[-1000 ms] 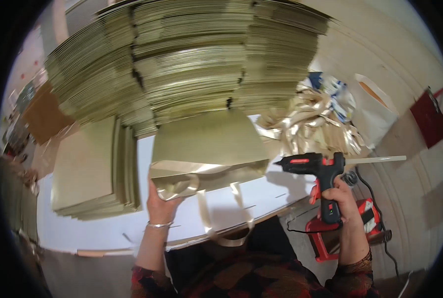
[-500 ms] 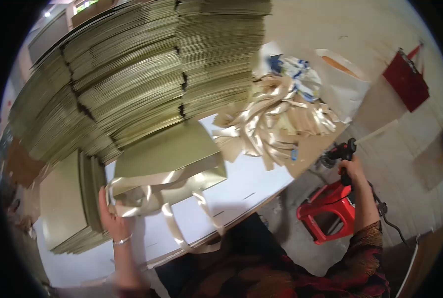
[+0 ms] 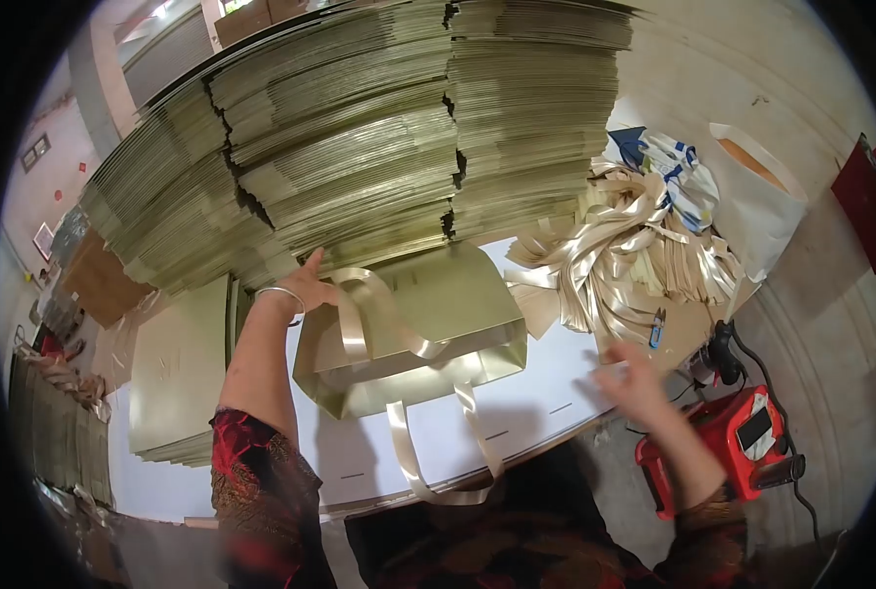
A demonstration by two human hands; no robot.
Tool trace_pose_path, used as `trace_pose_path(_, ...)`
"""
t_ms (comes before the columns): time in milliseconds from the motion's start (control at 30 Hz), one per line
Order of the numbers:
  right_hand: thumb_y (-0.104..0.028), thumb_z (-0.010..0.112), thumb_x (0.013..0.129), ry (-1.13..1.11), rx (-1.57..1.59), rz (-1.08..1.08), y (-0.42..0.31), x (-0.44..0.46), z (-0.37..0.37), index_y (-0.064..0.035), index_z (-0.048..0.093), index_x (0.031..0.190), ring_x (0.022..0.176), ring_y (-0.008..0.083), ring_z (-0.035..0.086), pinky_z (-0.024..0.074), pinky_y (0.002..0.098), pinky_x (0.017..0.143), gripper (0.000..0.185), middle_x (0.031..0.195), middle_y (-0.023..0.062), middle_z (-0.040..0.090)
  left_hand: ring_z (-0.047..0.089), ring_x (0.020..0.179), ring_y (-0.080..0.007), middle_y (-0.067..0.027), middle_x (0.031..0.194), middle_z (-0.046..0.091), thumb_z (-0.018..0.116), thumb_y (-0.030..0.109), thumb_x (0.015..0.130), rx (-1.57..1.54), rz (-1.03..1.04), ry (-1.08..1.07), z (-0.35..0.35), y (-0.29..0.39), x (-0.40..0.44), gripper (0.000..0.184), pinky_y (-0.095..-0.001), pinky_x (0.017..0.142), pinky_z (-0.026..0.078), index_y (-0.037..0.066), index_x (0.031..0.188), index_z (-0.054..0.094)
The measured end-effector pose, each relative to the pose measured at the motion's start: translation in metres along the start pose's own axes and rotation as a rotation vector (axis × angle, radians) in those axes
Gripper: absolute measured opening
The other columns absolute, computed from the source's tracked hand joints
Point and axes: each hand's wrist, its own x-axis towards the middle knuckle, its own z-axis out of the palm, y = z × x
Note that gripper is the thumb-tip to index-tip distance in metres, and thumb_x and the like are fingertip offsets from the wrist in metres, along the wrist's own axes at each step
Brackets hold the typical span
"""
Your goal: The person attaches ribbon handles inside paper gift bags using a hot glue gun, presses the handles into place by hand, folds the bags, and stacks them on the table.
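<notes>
A gold paper bag [image 3: 428,294] lies on the white table top [image 3: 546,402], its opening facing me. One ribbon handle [image 3: 409,452] hangs over the table's front edge; the other [image 3: 384,299] lies across the bag's upper panel. My left hand [image 3: 305,285] reaches over the bag's left side, beside the tall stacks, fingers apart and nothing seen in them. My right hand [image 3: 634,385], blurred, hovers past the bag's right side, fingers apart and empty. The black glue gun [image 3: 725,355] is at the table's right edge, away from my right hand.
Tall stacks of folded gold bags [image 3: 359,137] rise behind. More flat bags [image 3: 178,373] lie left. At right are a ribbon pile [image 3: 615,255], small blue snips [image 3: 657,329], a white bag [image 3: 762,196] and a red stool [image 3: 752,402] holding a phone.
My right hand has let go of the glue gun and moved left toward the table. My left hand has left the bag's opening and moved up toward the stacks. The upper handle now lies over the panel.
</notes>
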Motion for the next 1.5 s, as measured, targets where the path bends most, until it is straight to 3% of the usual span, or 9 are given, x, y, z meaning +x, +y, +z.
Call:
trace_pose_path(167,-0.034,0.071,0.079,0.024,0.032,-0.076,-0.045,0.035,0.096,0.0008,0.061,0.105,0.096,0.0344,0.055,0.0436,0.0452,0.084,0.045,0.099,0.0182,0.06,0.048,0.126,-0.0351,-0.0212,0.138,0.049,0.066,0.023,0.077,0.073,-0.017,-0.024,-0.035,0.009,-0.045,0.087,-0.0379,0.104,0.038,0.013,0.151,0.021)
trace_pose_path(333,-0.034,0.071,0.078,0.116,-0.355,-0.092,-0.039,0.053,0.131,-0.0032,0.067,0.079,0.088,0.0297,0.052,0.0359,0.0439,0.077,0.031,0.088,0.0117,0.057,0.066,0.074,-0.019,-0.0133,0.073,0.065,0.056,0.008,0.086,-0.581,0.323,0.483,-0.003,0.056,-0.18,0.013,-0.0354,0.073,0.054,-0.002,0.086,0.065)
trace_pose_path(533,-0.029,0.068,0.078,0.168,-0.433,-0.201,-0.035,0.05,0.139,-0.0072,0.067,0.076,0.088,0.0291,0.051,0.0354,0.0437,0.077,0.022,0.086,0.0109,0.056,0.03,0.138,-0.0325,-0.0179,0.149,0.033,0.053,0.031,0.092,0.004,0.884,-0.008,0.158,0.12,-0.154,0.066,-0.0513,0.11,0.027,0.002,0.144,0.026)
trace_pose_path(767,-0.021,0.063,0.078,0.157,-0.407,-0.195,-0.024,0.055,0.142,-0.008,0.066,0.075,0.089,0.03,0.051,0.0354,0.0446,0.078,0.013,0.086,0.0105,0.056,0.02,0.144,-0.0333,-0.0185,0.154,0.021,0.055,0.046,0.086,0.083,0.679,-0.262,0.19,0.126,-0.11,0.085,-0.0498,0.115,0.019,0.001,0.147,0.016)
trace_pose_path(1133,-0.02,0.066,0.073,0.136,-0.334,-0.224,-0.023,0.049,0.136,-0.0104,0.07,0.086,0.093,0.0335,0.049,0.035,0.047,0.081,0.017,0.089,0.0139,0.053,0.059,0.107,-0.0356,-0.0206,0.108,0.064,0.05,0.066,0.082,0.096,0.144,-0.404,0.14,0.006,-0.169,0.072,-0.0429,0.091,0.045,0.008,0.125,0.052)
trace_pose_path(1300,-0.01,0.068,0.068,0.122,-0.177,-0.487,0.002,0.041,0.13,-0.0088,0.068,0.088,0.082,0.0358,0.048,0.0359,0.047,0.072,0.019,0.085,0.0165,0.052,0.058,0.104,-0.0374,-0.0203,0.116,0.059,0.069,0.056,0.069,0.037,0.484,0.082,0.179,0.022,-0.198,0.08,-0.0463,0.087,0.045,0.017,0.135,0.046)
trace_pose_path(1367,-0.008,0.068,0.07,0.173,-0.252,-0.498,-0.001,0.007,0.119,-0.0014,0.062,0.094,0.087,0.0382,0.047,0.0365,0.0497,0.075,0.026,0.089,0.0178,0.05,0.049,0.116,-0.0415,-0.0236,0.122,0.054,0.077,0.041,0.066,-0.363,0.465,-0.196,0.146,0.084,-0.222,0.087,-0.0447,0.097,0.041,0.007,0.137,0.04)
trace_pose_path(1433,-0.007,0.068,0.074,-0.036,-0.301,-0.398,-0.011,-0.019,0.097,0.0018,0.06,0.104,0.092,0.0441,0.052,0.0413,0.051,0.088,0.033,0.099,0.0218,0.057,0.058,0.106,-0.0378,-0.0245,0.115,0.057,0.073,0.042,0.068,-0.608,0.79,0.22,0.309,0.101,-0.185,0.089,-0.0453,0.093,0.045,0.002,0.14,0.037)
trace_pose_path(1500,-0.01,0.066,0.077,0.073,-0.245,-0.387,-0.019,-0.041,0.096,0.0016,0.065,0.096,0.08,0.0458,0.056,0.0469,0.0507,0.078,0.022,0.089,0.0228,0.063,0.038,0.131,-0.0414,-0.0272,0.141,0.04,0.07,0.058,0.073,-0.415,0.676,-0.374,0.253,0.145,-0.201,0.092,-0.0402,0.111,0.03,0.005,0.141,0.038)
